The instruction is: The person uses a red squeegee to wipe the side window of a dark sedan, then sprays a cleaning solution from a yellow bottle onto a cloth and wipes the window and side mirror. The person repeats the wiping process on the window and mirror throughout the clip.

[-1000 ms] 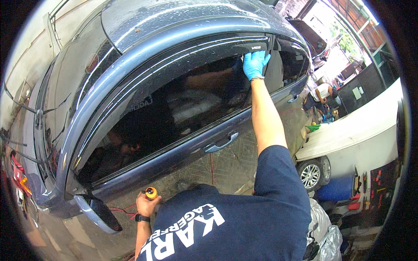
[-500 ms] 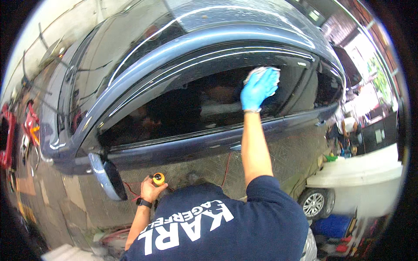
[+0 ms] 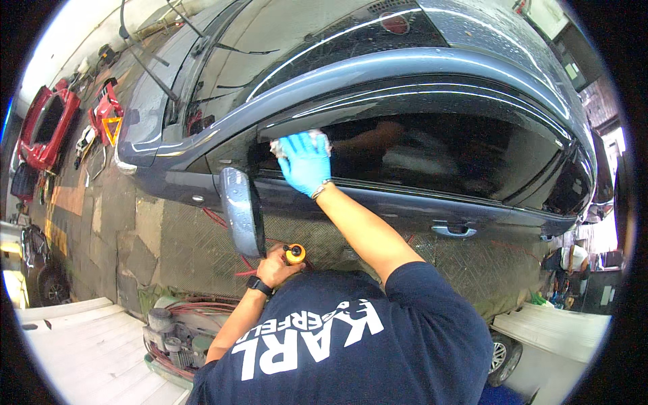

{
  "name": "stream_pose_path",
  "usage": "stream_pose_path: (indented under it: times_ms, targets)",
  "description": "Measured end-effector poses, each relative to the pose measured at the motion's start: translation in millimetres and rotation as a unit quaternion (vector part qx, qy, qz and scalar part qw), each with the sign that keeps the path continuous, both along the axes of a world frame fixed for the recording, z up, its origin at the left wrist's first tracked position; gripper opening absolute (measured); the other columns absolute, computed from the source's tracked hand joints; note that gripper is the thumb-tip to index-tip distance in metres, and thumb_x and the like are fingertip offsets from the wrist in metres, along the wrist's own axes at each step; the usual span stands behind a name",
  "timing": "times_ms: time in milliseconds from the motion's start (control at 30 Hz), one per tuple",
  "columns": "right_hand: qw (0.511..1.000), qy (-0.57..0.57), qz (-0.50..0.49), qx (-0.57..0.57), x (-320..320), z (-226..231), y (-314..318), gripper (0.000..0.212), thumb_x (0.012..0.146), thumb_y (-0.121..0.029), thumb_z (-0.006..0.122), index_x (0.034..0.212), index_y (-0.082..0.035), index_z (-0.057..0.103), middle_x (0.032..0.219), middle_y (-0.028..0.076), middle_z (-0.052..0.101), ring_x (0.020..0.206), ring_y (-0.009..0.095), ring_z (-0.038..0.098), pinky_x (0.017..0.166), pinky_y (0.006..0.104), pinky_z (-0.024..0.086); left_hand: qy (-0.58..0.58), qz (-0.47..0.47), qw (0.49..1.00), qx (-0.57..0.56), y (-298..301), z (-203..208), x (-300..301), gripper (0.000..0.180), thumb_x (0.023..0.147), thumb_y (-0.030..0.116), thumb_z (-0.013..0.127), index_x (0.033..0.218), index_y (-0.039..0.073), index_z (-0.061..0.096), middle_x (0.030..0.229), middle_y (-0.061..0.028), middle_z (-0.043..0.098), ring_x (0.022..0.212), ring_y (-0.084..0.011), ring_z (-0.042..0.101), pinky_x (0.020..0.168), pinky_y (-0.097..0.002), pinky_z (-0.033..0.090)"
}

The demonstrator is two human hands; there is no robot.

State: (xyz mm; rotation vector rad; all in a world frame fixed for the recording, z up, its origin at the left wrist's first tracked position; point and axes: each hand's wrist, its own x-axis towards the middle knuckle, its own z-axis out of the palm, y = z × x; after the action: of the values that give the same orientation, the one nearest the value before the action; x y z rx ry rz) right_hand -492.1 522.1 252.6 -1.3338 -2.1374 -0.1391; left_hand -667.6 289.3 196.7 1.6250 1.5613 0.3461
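Note:
My right hand (image 3: 307, 162), in a blue glove, is pressed with a whitish crumpled cloth (image 3: 322, 143) against the dark side window (image 3: 439, 152) of a blue-grey car. It is at the front end of the glass, near the side mirror (image 3: 237, 210). Most of the cloth is hidden under the palm and fingers. Below the mirror, my bare left hand (image 3: 274, 268) is closed around a small yellow bottle (image 3: 295, 256) with a black cap. A black watch (image 3: 258, 285) is on that wrist.
Wet drops cover the car roof (image 3: 482, 30). Red hoses run over the textured floor (image 3: 445, 263). To the left lie red car panels (image 3: 44, 131) and an orange warning triangle (image 3: 112, 128). A compressor-like machine (image 3: 177, 341) stands at lower left; a person (image 3: 574, 260) is far right.
My right hand has swept the cloth along the window from its rear part to its front end. The head view has shifted, and the left hand still holds the bottle near the mirror.

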Motion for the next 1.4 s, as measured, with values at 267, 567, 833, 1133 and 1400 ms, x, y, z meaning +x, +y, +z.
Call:
stream_pose_path:
  times_ms: [267,567,833,1133,1400]
  targets:
    - [0.994,0.04,0.079,-0.065,-56.8,-68.6,-9.1,0.074,0.088,-0.031,0.073,0.156,-0.011,0.051,0.156,0.014,0.054,0.145,0.036,0.049,0.122,0.0509,0.036,-0.01,-0.03,1.0,0.003,-13.5,-11.2,-12.0,0.053,0.077,0.045,0.091,0.115,0.011,0.077,0.116,-0.011,0.074,0.095,-0.0363,0.075,0.086,-0.045,0.06]
    - [0.985,0.022,0.169,-0.041,11.3,-66.7,-26.9,0.052,0.098,-0.033,0.067,0.144,-0.01,0.064,0.151,0.007,0.062,0.144,0.027,0.054,0.123,0.0421,0.04,0.024,-0.106,0.994,0.023,9.9,-14.0,20.4,0.046,0.075,0.036,0.093,0.108,0.008,0.078,0.107,-0.0156,0.074,0.103,-0.0357,0.072,0.091,-0.0441,0.057]
    - [0.99,-0.064,0.122,-0.007,215.2,-44.3,-88.7,0.05,0.092,-0.032,0.071,0.139,-0.015,0.069,0.147,0.007,0.066,0.139,0.023,0.059,0.121,0.0443,0.041,0.036,-0.071,0.997,0.02,14.5,-11.8,47.5,0.048,0.074,0.037,0.093,0.107,0.005,0.079,0.113,-0.0175,0.075,0.106,-0.0357,0.071,0.094,-0.0442,0.056]
    - [0.99,-0.083,0.102,-0.057,220.5,-53.8,-97.9,0.06,0.093,-0.032,0.068,0.148,-0.012,0.061,0.153,0.009,0.06,0.144,0.025,0.054,0.122,0.0482,0.039,0.026,-0.05,0.998,0.017,9.3,5.9,65.7,0.044,0.075,0.036,0.092,0.105,0.007,0.079,0.104,-0.0171,0.074,0.1,-0.0362,0.072,0.09,-0.0461,0.057]
    - [0.981,-0.013,0.192,-0.024,14.1,-100.9,-14.5,0.067,0.089,-0.027,0.07,0.152,-0.009,0.057,0.158,0.009,0.055,0.15,0.024,0.046,0.128,0.0428,0.033,-0.004,-0.006,0.998,0.069,0.8,0.5,45.8,0.043,0.073,0.033,0.094,0.104,0.006,0.079,0.105,-0.0161,0.074,0.095,-0.0351,0.073,0.085,-0.0442,0.057]
